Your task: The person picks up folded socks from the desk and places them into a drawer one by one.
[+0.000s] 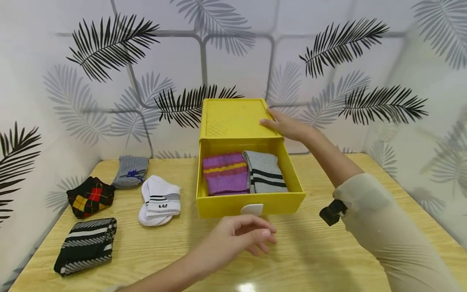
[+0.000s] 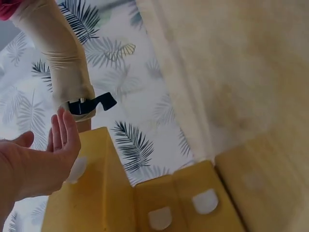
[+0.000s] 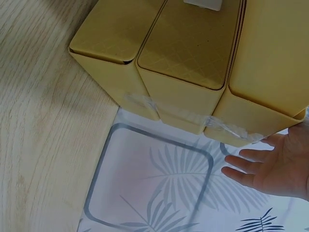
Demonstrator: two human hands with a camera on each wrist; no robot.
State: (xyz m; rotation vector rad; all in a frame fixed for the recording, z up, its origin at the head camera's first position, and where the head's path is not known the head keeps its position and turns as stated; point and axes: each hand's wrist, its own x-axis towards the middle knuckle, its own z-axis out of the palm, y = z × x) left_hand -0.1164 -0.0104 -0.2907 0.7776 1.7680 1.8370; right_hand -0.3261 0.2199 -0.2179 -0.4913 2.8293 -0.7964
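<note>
Yellow box [image 1: 235, 118] by counter's [image 1: 313, 251] back edge, drawer [image 1: 219, 207] out. Right grip [image 1: 287, 125] unclenched, touching box; left grip [image 1: 238, 237] loose, holding nothing. Seems drawer-sliding step; next likely needs hold on white handle [image 1: 252, 209].

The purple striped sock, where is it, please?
In the head view, the purple sock lies inside the open yellow drawer, left of the grey striped sock.

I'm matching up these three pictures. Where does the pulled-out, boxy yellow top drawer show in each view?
Head: the pulled-out, boxy yellow top drawer is just below and right of centre.
Left wrist: it sits lower left, partly behind the left hand.
Right wrist: it sits upper right, cut off by the frame.
Landmark in all three: white wall with dark leaf prints.
</note>
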